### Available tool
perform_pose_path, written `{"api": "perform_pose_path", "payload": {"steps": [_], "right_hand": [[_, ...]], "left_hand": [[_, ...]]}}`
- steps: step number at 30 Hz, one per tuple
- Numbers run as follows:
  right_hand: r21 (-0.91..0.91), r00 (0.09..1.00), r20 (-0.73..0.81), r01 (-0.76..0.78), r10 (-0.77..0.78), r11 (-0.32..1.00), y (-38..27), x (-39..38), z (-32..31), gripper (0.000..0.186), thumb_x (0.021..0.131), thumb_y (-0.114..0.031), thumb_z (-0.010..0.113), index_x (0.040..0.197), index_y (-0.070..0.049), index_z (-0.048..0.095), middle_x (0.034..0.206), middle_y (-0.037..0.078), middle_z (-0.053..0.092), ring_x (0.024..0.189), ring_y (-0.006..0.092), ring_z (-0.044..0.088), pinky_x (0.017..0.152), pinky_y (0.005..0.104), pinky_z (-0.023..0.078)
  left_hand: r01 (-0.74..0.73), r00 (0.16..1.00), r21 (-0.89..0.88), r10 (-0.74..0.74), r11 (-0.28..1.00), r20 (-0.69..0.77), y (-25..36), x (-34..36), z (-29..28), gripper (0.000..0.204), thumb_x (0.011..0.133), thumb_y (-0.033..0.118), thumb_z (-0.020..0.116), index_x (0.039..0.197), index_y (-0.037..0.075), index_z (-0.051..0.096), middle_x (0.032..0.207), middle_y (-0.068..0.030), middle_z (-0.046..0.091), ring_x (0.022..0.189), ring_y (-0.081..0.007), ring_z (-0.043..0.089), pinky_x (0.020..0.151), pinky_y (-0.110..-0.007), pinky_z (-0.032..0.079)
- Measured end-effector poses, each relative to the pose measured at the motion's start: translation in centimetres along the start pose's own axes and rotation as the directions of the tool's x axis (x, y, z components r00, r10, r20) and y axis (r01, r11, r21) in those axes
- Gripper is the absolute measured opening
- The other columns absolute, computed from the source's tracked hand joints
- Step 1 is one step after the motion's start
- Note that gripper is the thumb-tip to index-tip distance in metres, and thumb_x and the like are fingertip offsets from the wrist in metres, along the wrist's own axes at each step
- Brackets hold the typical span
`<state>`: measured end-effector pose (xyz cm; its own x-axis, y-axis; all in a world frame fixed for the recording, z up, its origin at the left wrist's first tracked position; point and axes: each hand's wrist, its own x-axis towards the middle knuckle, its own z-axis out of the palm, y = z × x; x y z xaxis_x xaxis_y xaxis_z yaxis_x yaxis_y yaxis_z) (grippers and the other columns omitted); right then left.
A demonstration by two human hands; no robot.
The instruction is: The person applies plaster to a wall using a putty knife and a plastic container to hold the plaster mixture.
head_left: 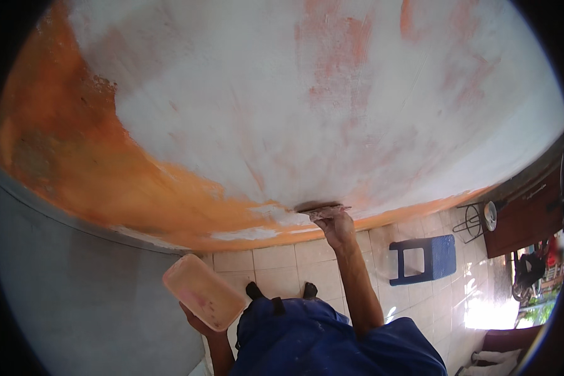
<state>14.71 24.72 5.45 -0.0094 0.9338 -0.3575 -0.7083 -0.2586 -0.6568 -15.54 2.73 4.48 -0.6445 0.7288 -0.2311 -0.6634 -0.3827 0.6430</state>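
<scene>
Looks like a home, judging by part-white-coated orange wall point(257, 119) above R hand point(335, 227), tiled flr point(276, 276) below it, plastic stool point(442, 260) to its R, sunlit greenery point(534, 314) farther R.

I'm getting soft, even light over the patchy wall point(263, 125), while daylight enters at the lower right of the frame and burns part of the tiled floor point(432, 307) to white glare. The grey wall point(94, 282) at lower left reads dimmer. My fisheye view bows straight edges, blackens the corners and softens detail toward the right rim.
</scene>
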Motion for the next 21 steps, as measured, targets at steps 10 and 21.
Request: {"api": "perform_pose_path", "payload": {"steps": [10,21], "right_hand": [[0.052,0.997,0.018,-0.075,0.074,0.996,1.7,-9.1,-3.2,0.042,0.075,0.009,0.046,0.117,0.010,0.046,0.109,0.021,0.058,0.098,0.0299,0.060,0.082,0.0388,0.054],[-0.643,0.980,0.185,0.175,-0.069,0.745,15.1,11.0,-24.2,0.033,0.072,0.009,0.042,0.104,0.012,0.050,0.103,0.025,0.057,0.094,0.0354,0.058,0.073,0.0424,0.051]], "left_hand": [[0.079,0.997,-0.012,-0.079,0.997,0.004,-1.0,-1.7,2.8,0.052,0.093,0.026,0.051,0.136,0.002,0.033,0.122,-0.0120,0.049,0.103,-0.0223,0.056,0.083,-0.033,0.050],[0.104,0.991,0.025,-0.106,0.994,0.084,-2.4,-2.4,2.6,0.043,0.098,0.030,0.037,0.134,0.006,0.035,0.120,-0.0098,0.049,0.104,-0.0211,0.055,0.083,-0.035,0.051]]}}
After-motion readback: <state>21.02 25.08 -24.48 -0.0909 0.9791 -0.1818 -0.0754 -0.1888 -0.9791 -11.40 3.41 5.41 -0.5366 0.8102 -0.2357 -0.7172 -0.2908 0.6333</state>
